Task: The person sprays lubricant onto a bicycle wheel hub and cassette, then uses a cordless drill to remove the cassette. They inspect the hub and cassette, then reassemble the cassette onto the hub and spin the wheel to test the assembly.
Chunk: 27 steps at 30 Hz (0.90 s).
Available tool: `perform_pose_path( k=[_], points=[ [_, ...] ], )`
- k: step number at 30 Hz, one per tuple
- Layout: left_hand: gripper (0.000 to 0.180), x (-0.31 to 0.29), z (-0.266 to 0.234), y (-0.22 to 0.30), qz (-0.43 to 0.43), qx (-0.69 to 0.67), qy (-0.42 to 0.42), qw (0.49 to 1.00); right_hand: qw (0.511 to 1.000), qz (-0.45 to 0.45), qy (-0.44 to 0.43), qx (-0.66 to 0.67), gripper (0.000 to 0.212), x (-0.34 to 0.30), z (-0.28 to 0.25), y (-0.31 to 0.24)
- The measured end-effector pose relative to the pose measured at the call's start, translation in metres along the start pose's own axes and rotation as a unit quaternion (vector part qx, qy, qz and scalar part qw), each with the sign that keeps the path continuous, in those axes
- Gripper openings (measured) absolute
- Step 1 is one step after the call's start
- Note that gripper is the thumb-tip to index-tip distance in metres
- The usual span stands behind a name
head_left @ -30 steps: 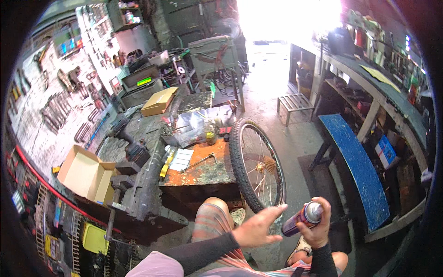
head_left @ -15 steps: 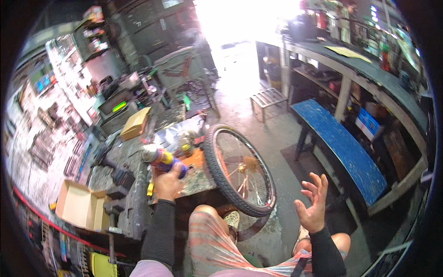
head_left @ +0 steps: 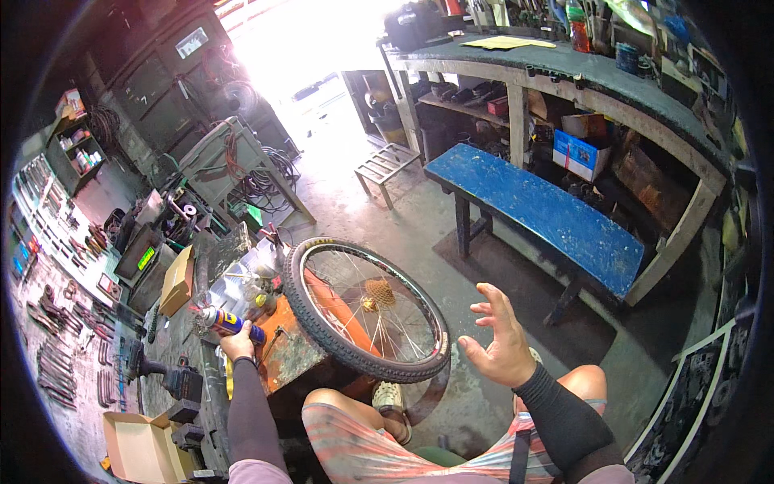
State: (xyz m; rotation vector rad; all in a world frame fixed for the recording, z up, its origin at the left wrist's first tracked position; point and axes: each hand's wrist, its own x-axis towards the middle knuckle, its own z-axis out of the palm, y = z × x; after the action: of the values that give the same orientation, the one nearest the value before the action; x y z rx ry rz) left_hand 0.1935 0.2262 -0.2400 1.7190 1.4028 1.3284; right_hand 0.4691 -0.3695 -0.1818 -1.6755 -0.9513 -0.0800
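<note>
Here, we grasp the spray can [head_left: 224, 322] firmly in the left hand [head_left: 238, 345], nozzle facing the wheel [head_left: 364, 308], and hold the empty, spread right hand [head_left: 501, 347] clear of its spokes.

Doorway [head_left: 314, 40]: overexposed, detail lost | wall tools [head_left: 48, 242]: too small to identify | cardboard box [head_left: 141, 448]: cut by lower edge
</note>
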Motion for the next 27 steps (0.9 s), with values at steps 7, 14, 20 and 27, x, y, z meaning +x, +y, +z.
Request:
perform_pose_path(
  k=[7, 14, 20, 27],
  points=[
    [0.070, 0.024, -0.012, -0.039, -0.021, 0.006, -0.050, 0.999, 1.000, 0.006, -0.028, -0.008, 0.100, 0.011, 0.003, -0.012],
    [0.081, -0.036, -0.043, -0.039, 0.036, -0.019, 0.043, 0.998, 1.000, -0.002, -0.011, -0.021, 0.100, 0.012, -0.004, -0.011],
    [0.067, -0.151, -0.045, 0.062, 0.076, -0.042, -0.112, 0.990, 0.999, 0.042, 0.006, -0.001, 0.106, 0.006, -0.013, -0.009],
    [0.093, -0.162, 0.020, 0.095, 0.121, -0.030, -0.205, 0.971, 0.999, 0.034, 0.014, 0.002, 0.105, 0.005, -0.018, -0.012]
  ],
)
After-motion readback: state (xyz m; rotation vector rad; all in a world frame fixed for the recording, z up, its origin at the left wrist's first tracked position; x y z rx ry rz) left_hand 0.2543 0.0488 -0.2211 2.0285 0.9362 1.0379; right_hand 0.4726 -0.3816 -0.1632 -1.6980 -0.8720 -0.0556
